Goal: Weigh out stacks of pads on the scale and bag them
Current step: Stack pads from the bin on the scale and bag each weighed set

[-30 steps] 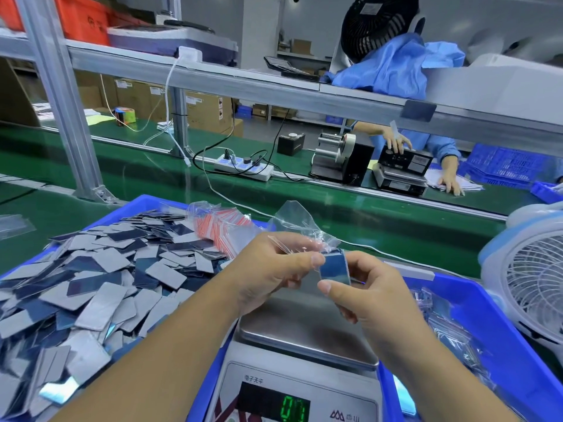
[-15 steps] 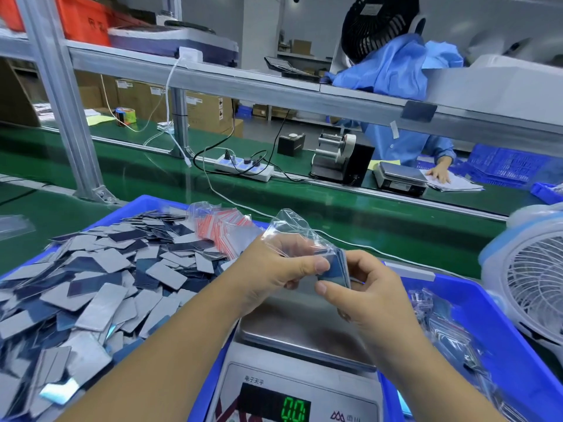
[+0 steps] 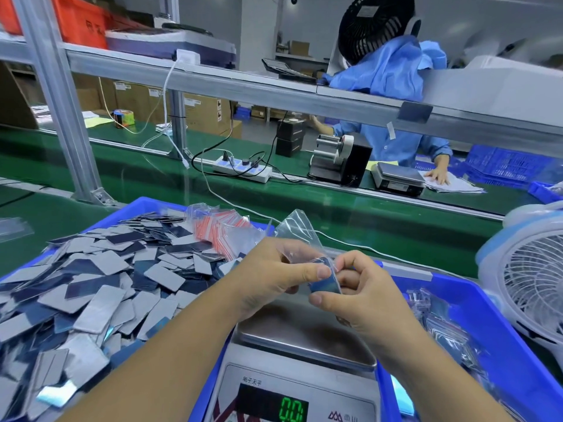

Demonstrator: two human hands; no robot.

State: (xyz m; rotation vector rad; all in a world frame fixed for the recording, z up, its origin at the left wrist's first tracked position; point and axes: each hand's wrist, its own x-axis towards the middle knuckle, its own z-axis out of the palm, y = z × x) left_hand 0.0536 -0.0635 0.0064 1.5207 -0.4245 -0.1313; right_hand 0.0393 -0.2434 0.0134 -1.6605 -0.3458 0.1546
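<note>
Above the scale [image 3: 304, 339], the person holds a small stack [image 3: 324, 278] of pads, partly inside a clear bag [image 3: 297, 236]. The left hand [image 3: 274, 275] pinches the bag's mouth against the stack with its thumb, so that grip is closed on the bag. The right hand [image 3: 362, 293] pinches the stack's near end between thumb and curled fingers, a narrow grip closed on the stack. The scale's pan is bare and its display [image 3: 292, 408] reads zero, which suggests the weighing for this stack is done and bagging is the step in hand.

To do it well, the left hand would likely need to keep the mouth spread while the right pushes the stack in squarely, edges aligned, so no pad catches on the film or fans out. A firm pinch across the stack's full thickness should keep it together.

Loose pads [image 3: 100, 278] fill the left bin [image 3: 143, 205] beside a bundle of empty bags [image 3: 222, 233]; filled bags lie in the right bin [image 3: 487, 303]
</note>
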